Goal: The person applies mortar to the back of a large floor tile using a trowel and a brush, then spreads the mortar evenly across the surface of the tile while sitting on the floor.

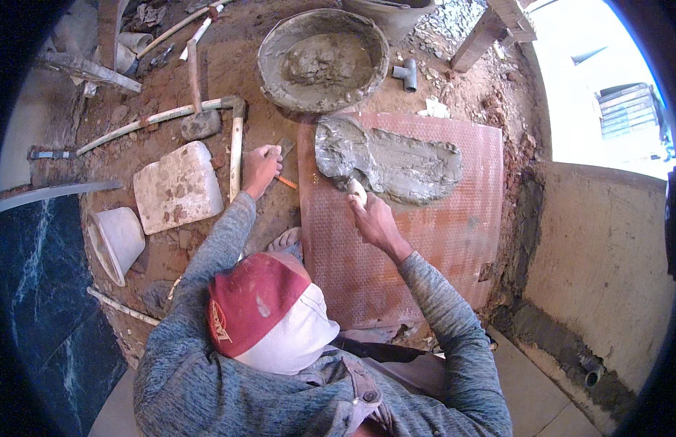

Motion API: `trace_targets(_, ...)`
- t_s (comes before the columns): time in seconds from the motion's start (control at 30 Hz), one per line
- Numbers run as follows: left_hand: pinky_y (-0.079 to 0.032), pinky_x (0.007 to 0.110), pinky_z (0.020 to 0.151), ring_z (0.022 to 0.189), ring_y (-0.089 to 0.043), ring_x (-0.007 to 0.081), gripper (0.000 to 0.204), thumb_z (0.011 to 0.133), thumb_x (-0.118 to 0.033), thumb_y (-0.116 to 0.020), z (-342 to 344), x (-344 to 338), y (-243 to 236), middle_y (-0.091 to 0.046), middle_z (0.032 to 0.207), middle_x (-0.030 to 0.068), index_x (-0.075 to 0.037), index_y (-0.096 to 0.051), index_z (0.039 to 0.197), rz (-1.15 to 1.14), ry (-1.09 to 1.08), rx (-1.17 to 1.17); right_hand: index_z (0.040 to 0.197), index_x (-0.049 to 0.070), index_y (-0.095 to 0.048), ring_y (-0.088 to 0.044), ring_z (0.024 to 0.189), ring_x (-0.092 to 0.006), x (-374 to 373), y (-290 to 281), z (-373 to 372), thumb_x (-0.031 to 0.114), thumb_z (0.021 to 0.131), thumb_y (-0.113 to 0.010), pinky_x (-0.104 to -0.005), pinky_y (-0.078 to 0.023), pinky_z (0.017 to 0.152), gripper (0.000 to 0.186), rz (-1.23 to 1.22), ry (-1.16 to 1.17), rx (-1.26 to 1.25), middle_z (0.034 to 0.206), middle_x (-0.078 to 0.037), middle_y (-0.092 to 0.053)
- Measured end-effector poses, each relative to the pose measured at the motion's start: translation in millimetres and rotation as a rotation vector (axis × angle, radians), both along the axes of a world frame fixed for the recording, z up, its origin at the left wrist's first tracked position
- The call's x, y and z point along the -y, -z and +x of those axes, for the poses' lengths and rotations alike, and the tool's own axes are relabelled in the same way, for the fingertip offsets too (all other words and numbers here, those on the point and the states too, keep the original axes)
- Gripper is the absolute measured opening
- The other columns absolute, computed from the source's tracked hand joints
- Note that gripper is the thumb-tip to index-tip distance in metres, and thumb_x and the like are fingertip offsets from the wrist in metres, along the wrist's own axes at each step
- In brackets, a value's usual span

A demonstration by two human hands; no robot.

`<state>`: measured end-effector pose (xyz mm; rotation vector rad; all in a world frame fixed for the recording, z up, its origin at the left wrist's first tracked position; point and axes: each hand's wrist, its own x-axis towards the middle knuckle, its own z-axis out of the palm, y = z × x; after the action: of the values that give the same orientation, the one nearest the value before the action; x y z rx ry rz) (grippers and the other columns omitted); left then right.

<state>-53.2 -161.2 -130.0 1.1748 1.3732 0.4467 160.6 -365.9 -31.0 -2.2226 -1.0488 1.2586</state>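
My right hand [378,222] grips the pale rounded handle [357,191] of a trowel, whose blade is hidden in the mortar. That wet grey mortar [418,164] lies in a thick, long slab, heaped at its left end, on the back part of a reddish-brown textured tile [396,269]. Left of the tile, my left hand [261,171] is closed, its fingertips at a small flat grey piece [285,147]. A thin orange stick [287,182] shows beside that hand. What the left fingers hold, if anything, I cannot make out.
Behind the tile stands a round basin [268,69] of mortar. A grey pipe tee [406,75] lies to its right. At left are a hammer [199,124], a pale pipe [155,120], a stained white block [179,187] and a tipped white bucket [118,244]. A wall [607,255] borders the right.
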Motion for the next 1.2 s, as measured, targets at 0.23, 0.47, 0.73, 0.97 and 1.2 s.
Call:
trace_targets(0.23,-0.048,0.024,0.052,0.06,-0.058,0.0087,0.027,0.097,-0.025,-0.058,5,5,-10,-0.065,0.078,0.0035,0.001,-0.066,0.097,-0.008,-0.009,0.025,0.098,-0.008,-0.052,-0.063,0.082,-0.0519,-6,-10,-6,0.041,0.096,-0.051,-0.0572,-0.051,0.075,0.049,0.054,-0.168,0.255,0.081,-0.034,-0.064)
trace_targets(0.47,-0.048,0.025,0.052,0.061,-0.058,0.009,0.027,0.097,-0.025,-0.057,-2,2,-2,-0.065,0.08,0.0036,0.001,-0.066,0.1,0.014,0.008,-0.001,0.095,-0.003,-0.05,-0.066,0.063,-0.0426,11,-24,0,0.036,0.093,-0.056,-0.053,-0.052,0.056,0.039,0.147,-0.283,0.515,0.068,-0.025,-0.064)
trace_targets(0.73,-0.049,0.025,0.052,0.061,-0.058,0.0097,0.028,0.097,-0.024,-0.057,5,4,-5,-0.065,0.081,0.0044,0.002,-0.065,0.102,0.024,-0.007,0.032,0.095,-0.001,-0.049,-0.067,0.065,-0.0425,24,-25,31,0.032,0.091,-0.058,-0.052,-0.054,0.059,0.035,0.12,-0.225,0.616,0.07,-0.025,-0.065)
trace_targets(0.97,-0.049,0.024,0.051,0.06,-0.059,0.0098,0.029,0.097,-0.025,-0.059,0,2,-5,-0.065,0.079,0.0045,0.002,-0.066,0.104,0.024,-0.001,0.055,0.094,0.0,-0.051,-0.067,0.063,-0.0414,34,-35,57,0.038,0.092,-0.057,-0.0518,-0.053,0.056,0.038,0.042,-0.148,0.727,0.069,-0.024,-0.066)
trace_targets(1.2,-0.049,0.023,0.052,0.06,-0.059,0.0094,0.028,0.096,-0.023,-0.06,8,-17,-21,-0.065,0.08,0.0041,0.001,-0.064,0.11,-0.038,-0.109,0.217,0.099,-0.001,-0.052,-0.067,0.073,-0.0436,54,-30,91,0.038,0.092,-0.056,-0.0549,-0.053,0.065,0.04,0.014,-0.1,0.578,0.077,-0.027,-0.066)
